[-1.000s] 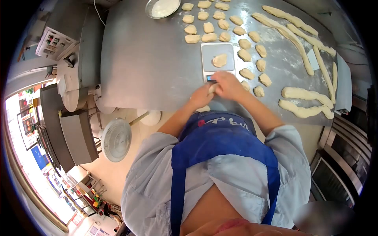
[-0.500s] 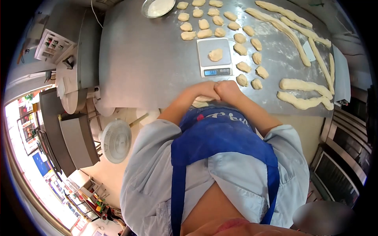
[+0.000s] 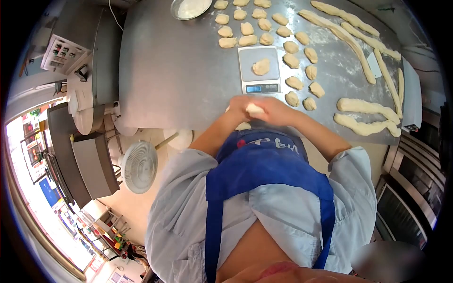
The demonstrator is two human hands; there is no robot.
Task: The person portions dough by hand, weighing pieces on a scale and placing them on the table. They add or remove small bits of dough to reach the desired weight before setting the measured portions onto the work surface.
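Together, at the near edge of the table (image 3: 165, 75), the left hand (image 3: 237, 109) and right hand (image 3: 279, 112) meet on some soft dough (image 3: 255, 108). Both are closed on it: the left is curled round it, its fingertips mostly hidden, while the right grips it from the other side. A pale lump shows in the gap between them, and a small pale bit (image 3: 227, 109) peeps out past the left hand's outer side. How much lies inside the fists cannot be seen. Just below the hands, against the apron (image 3: 258, 158), another pale bit of dough (image 3: 243, 126) shows in part.

Just beyond the hands stands the scale (image 3: 246, 56), one lump (image 3: 261, 67) resting on its pan. Its display (image 3: 254, 88) is lit blue; the digits are too small to read surely. Past the scale, small pieces (image 3: 247, 29) lie in rough rows, spaced apart, and more pieces (image 3: 294, 83) run down its right side towards the right hand.

Farther right, long ropes (image 3: 340, 33) stretch over the floury metal, with a white card (image 3: 375, 65) among them. Two thicker ropes (image 3: 365, 108) lie nearer the front edge, side by side. At the far side, left of the rows, sits a bowl (image 3: 175, 9) of white powder. On the left, away from the table, stands a fan (image 3: 139, 167).
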